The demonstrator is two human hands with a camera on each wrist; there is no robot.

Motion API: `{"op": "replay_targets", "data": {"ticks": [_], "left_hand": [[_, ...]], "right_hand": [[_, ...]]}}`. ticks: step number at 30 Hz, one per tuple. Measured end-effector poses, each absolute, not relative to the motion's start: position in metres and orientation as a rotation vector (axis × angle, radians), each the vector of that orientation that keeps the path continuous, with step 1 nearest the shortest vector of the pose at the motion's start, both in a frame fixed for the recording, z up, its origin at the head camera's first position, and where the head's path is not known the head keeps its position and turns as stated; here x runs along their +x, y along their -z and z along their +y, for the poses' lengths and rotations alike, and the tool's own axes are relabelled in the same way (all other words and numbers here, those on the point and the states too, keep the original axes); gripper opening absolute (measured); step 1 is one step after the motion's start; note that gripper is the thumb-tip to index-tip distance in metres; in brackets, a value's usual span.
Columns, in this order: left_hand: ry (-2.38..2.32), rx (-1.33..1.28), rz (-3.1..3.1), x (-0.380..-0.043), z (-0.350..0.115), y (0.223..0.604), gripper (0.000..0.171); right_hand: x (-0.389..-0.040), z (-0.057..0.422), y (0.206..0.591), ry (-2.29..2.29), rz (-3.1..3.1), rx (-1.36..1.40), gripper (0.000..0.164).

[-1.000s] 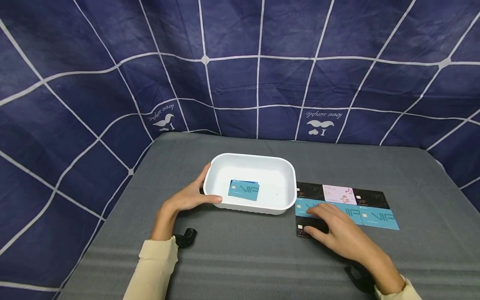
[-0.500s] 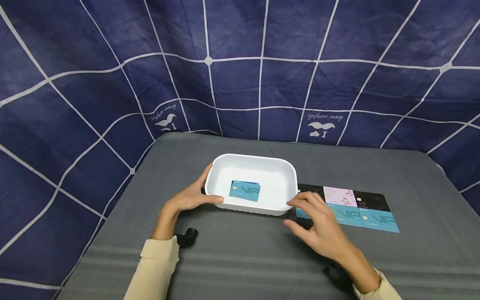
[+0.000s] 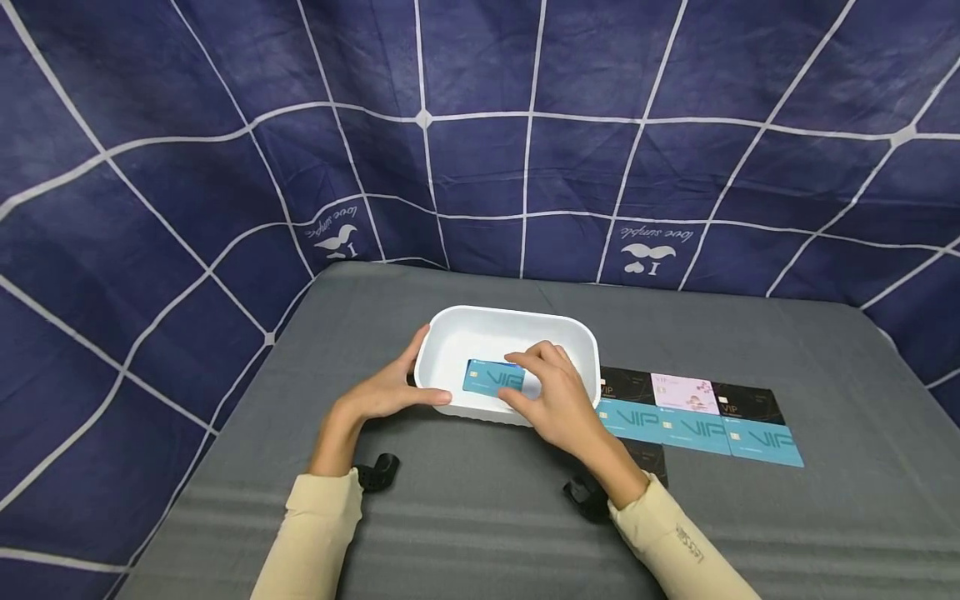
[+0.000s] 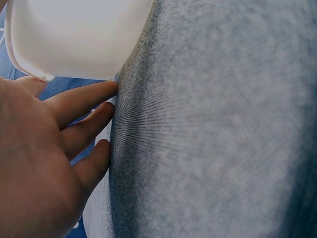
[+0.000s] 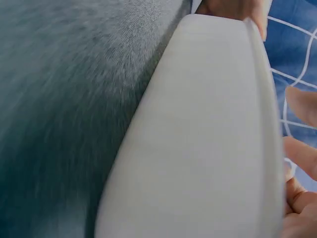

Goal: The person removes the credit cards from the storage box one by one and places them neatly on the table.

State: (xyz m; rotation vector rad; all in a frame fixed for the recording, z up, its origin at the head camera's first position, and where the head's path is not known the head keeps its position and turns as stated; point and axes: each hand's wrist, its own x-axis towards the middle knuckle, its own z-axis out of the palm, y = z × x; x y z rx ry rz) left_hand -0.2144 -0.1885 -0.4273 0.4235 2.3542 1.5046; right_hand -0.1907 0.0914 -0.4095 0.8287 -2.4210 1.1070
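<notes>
A white plastic tray [image 3: 465, 333] sits on the grey cloth. Inside it lies a blue VIP card [image 3: 483, 377], with a darker blue edge showing beneath. My left hand [image 3: 386, 392] steadies the tray's left end, thumb along the front rim and index finger up the side; its other fingers look straight in the left wrist view. Over the tray is my right hand [image 3: 555, 398], thumb and index finger apart at the card's right side. Nothing shows between them, and whether they touch the card I cannot tell. The right wrist view shows mostly the tray's outer wall [image 5: 198, 134].
Right of the tray, several cards lie edge to edge: black cards [image 3: 750, 403], a pink card [image 3: 684, 392] and blue VIP cards [image 3: 763, 442]. Another black card [image 3: 649, 460] lies in front, partly behind the right forearm. A blue checked cloth [image 3: 570, 167] hangs behind.
My right hand has moved left from above the laid-out cards, past the tray's right rim, to over the card inside. The left hand stays at the tray's left end.
</notes>
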Motion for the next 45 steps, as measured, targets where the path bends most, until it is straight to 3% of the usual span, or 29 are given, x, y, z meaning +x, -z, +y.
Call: {"op": "replay_targets", "data": {"ticks": [6,15,30,38,45], "left_hand": [[-1.483,0.417,2.345,-0.216,-0.187,0.427,0.117],[-1.491,0.411,2.348,-0.217,-0.189,0.429,0.118],[-1.495,0.394,2.346,-0.216,-0.189,0.428,0.119],[-1.503,0.394,2.355,-0.215,-0.190,0.426,0.118],[-1.495,0.374,2.348,-0.216,-0.188,0.428,0.118]], "right_hand": [[-0.207,0.077,0.410,-1.157,-2.517,0.772,0.038],[-0.243,0.067,0.419,-0.934,-2.838,0.858,0.055],[-0.248,0.064,0.425,-0.793,-3.089,0.822,0.072],[-0.249,0.061,0.424,-0.539,-3.162,0.856,0.071],[-0.247,0.062,0.422,-0.491,-3.154,0.892,0.059]]}}
